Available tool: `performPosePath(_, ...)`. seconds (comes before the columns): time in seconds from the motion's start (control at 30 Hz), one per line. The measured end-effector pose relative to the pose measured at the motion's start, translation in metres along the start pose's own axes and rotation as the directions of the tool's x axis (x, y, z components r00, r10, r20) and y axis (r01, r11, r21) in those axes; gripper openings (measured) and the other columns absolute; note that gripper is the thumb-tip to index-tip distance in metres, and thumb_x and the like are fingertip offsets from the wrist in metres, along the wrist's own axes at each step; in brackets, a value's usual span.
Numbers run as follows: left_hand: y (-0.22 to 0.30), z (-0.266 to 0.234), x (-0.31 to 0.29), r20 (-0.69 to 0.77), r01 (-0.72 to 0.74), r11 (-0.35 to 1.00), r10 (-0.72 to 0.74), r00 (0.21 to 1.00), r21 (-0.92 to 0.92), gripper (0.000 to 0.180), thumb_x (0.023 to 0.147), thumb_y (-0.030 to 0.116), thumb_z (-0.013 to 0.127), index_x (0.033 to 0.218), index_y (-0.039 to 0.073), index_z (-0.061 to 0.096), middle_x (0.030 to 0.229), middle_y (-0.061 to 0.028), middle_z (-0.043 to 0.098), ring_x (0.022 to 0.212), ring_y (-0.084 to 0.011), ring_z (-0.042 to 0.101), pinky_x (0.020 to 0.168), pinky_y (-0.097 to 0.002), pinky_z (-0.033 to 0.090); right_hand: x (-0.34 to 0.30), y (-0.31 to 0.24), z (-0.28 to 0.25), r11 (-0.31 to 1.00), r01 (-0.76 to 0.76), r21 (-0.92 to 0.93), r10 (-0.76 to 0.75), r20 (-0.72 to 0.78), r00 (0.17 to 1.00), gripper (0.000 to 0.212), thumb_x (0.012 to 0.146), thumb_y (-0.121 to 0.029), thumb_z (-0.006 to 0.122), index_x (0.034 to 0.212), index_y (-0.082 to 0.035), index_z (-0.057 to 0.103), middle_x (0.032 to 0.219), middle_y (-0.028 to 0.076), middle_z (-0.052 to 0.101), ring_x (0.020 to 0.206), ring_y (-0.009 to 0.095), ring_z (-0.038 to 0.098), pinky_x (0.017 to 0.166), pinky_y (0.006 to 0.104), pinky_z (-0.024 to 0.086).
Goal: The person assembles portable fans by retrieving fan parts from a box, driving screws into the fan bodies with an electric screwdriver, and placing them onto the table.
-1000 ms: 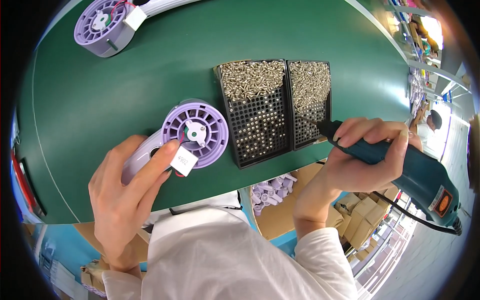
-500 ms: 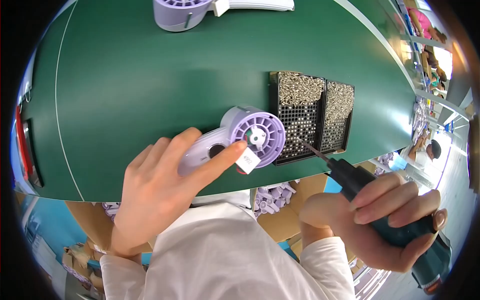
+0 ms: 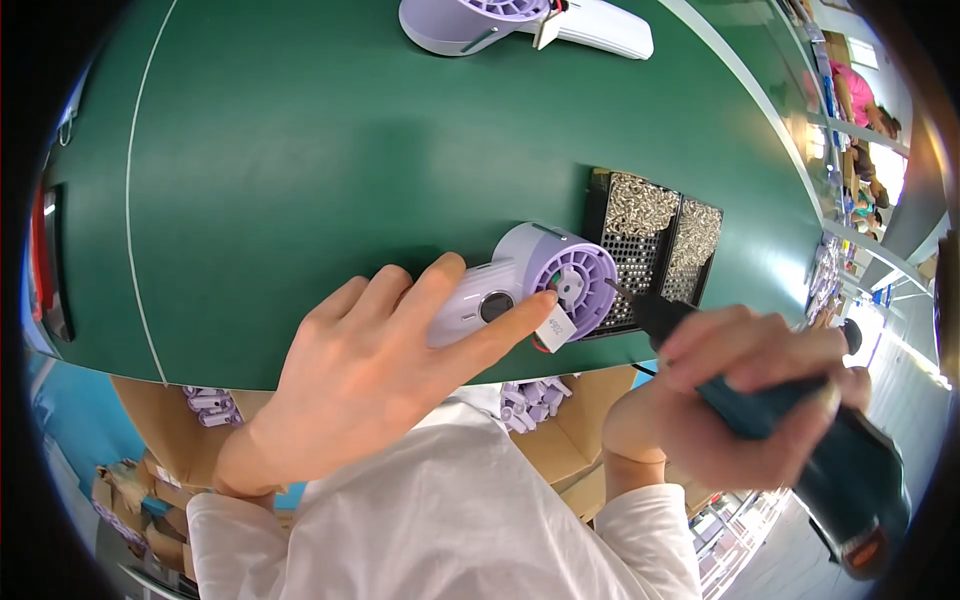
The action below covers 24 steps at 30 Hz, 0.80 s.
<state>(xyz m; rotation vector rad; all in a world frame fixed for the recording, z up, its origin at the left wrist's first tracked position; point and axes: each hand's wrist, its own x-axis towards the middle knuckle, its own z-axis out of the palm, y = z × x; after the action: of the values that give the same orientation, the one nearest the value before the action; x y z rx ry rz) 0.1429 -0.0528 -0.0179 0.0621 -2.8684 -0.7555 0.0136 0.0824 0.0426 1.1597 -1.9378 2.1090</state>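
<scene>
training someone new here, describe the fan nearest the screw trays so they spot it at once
On the green table, find two black screw trays toward the right. Just left of them is a lilac fan. Unlike the far fan at the top, it has the left hand on it.

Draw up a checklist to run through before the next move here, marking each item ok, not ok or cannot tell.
1. Fan steadied: ok; the left hand lies over the handle of the purple-and-white fan.
2. Screwdriver held: ok; the right hand is wrapped around the dark teal powered screwdriver.
3. Bit lined up with the motor hub: not ok; in this view the bit ends by the fan's right rim.
4. Screw on the bit tip: cannot tell; too small.
5. White block off the hub: ok; it sits below it, by a left fingertip.
6. Screws within reach: likely ok; two black trays of them stand beside the fan.
</scene>
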Motion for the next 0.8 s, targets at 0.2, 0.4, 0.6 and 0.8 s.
performPosePath(0.2, -0.004, -0.001, 0.002, -0.018, -0.029, 1.000, 0.028, 0.999, -0.009, 0.060, 0.063, 0.008, 0.062, 0.120, 0.028, 0.065, 0.096, -0.0066, 0.053, 0.069, -0.0177, 0.053, 0.060, -0.0275, 0.048, 0.009, 0.009, -0.005, 0.998, 0.035, -0.052, -0.029, 0.115, 0.993, 0.013, 0.092, -0.020, 0.038, 0.094, -0.007, 0.039, 0.065, 0.009, 0.043, 0.032, 0.018, 0.039, 0.030, 0.0329, 0.042)
performPosePath(0.4, -0.008, -0.004, -0.010, -0.025, -0.116, 0.992, 0.117, 0.993, 0.049, 0.064, 0.071, 0.012, 0.056, 0.133, 0.024, 0.052, 0.098, -0.0059, 0.051, 0.071, -0.0154, 0.051, 0.060, -0.0238, 0.046, -0.006, 0.005, 0.002, 0.993, -0.041, 0.107, 0.042, -0.005, 0.999, 0.014, 0.095, -0.015, 0.044, 0.099, -0.006, 0.033, 0.069, 0.013, 0.044, 0.045, 0.027, 0.052, 0.042, 0.0429, 0.052)
performPosePath(0.6, -0.002, 0.000, -0.025, -0.120, -0.107, 0.984, 0.124, 0.985, 0.144, 0.061, 0.073, 0.010, 0.056, 0.133, 0.016, 0.050, 0.089, -0.0062, 0.049, 0.079, -0.0182, 0.047, 0.068, -0.0256, 0.038, -0.006, 0.002, -0.016, 0.951, 0.113, 0.287, -0.147, 0.103, 0.984, 0.023, 0.092, -0.017, 0.050, 0.107, -0.004, 0.039, 0.065, 0.010, 0.045, 0.042, 0.022, 0.051, 0.038, 0.0352, 0.050)
performPosePath(0.8, -0.037, -0.023, -0.043, -0.128, 0.112, 0.979, -0.091, 0.988, 0.170, 0.056, 0.081, 0.014, 0.057, 0.136, 0.019, 0.047, 0.092, -0.0094, 0.053, 0.078, -0.0236, 0.052, 0.067, -0.0349, 0.042, 0.011, -0.021, -0.028, 0.834, 0.332, 0.440, -0.278, -0.185, 0.943, 0.037, 0.096, -0.023, 0.033, 0.075, 0.005, 0.046, 0.058, 0.024, 0.049, 0.048, 0.033, 0.055, 0.045, 0.0438, 0.054)
